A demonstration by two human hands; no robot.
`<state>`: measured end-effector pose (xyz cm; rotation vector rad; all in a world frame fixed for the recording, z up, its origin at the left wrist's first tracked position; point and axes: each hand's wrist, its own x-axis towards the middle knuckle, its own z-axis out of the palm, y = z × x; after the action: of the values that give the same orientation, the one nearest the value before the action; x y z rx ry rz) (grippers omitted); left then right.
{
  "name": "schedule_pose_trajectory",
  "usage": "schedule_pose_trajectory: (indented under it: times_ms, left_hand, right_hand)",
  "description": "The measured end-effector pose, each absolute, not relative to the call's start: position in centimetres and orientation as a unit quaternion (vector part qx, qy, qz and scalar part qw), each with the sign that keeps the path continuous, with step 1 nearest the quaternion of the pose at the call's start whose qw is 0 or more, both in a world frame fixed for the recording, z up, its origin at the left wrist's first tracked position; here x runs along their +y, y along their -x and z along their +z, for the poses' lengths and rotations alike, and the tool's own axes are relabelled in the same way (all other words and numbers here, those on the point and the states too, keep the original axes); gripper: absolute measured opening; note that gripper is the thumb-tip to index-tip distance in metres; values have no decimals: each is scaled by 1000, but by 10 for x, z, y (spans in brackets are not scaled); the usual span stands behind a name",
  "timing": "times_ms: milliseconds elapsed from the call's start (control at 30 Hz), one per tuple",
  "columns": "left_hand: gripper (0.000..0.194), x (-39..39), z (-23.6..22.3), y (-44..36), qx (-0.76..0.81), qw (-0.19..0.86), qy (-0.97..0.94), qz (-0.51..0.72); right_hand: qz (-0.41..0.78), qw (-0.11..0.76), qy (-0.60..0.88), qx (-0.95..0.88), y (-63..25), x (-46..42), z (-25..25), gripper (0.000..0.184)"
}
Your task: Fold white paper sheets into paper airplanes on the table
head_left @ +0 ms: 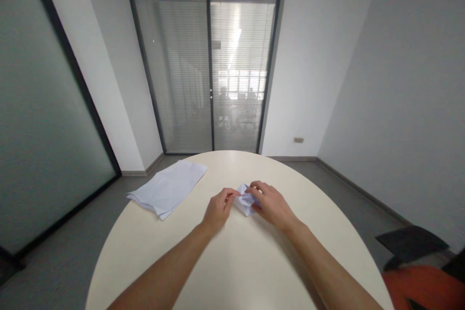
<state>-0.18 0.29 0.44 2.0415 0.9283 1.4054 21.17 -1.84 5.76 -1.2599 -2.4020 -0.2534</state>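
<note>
A small folded piece of white paper (pixel 245 208) is between my two hands, over the middle of the round table. My left hand (pixel 219 207) pinches its left corner between thumb and fingertips. On the other side, my right hand (pixel 271 203) grips the paper, with the thumb low at the near side and the fingers curled over the top. Creased faces and a raised point show in the folded paper, while its right part is hidden behind my right fingers.
A loose stack of white paper sheets (pixel 174 186) lies at the left of the cream round table (pixel 232 271), its corner reaching the edge. An orange and black chair (pixel 421 281) stands at the lower right. Beyond the table is a glass door with blinds (pixel 238 58).
</note>
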Motion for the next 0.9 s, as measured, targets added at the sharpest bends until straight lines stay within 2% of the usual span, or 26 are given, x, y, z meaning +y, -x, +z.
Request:
schedule_pose_trajectory:
  times_ms: [100, 267, 500, 567, 667, 733, 767, 900]
  left_hand:
    - [21, 1, 7, 2, 326, 229, -761, 513]
    - [20, -1, 8, 2, 317, 218, -760, 524]
    - [23, 2, 2, -3, 343, 288, -667, 595]
    - [23, 3, 2, -3, 355, 306, -646, 602]
    - [19, 4, 2, -2, 365, 323, -634, 600]
    - [16, 4, 2, -1, 364, 329, -643, 588]
    - [20, 4, 1, -1, 359, 333, -652, 578]
    - [54, 5, 0, -2, 326, 363, -696, 527]
  right_hand:
    - [-5, 252, 456, -854, -216, -17, 46, 49]
    - [132, 289, 455, -832, -222, -11, 33, 40]
    - [211, 312, 472, -797, -222, -9, 37, 26]
    - [226, 324, 478, -785, -222, -9, 36, 32]
    - [245, 342, 483, -767, -223, -8, 33, 51]
    - [251, 334, 493, -763, -223, -6, 31, 51]
    - [252, 329, 498, -762, -224, -5, 31, 48]
    - [254, 341, 501, -753, -227, -1, 29, 39]
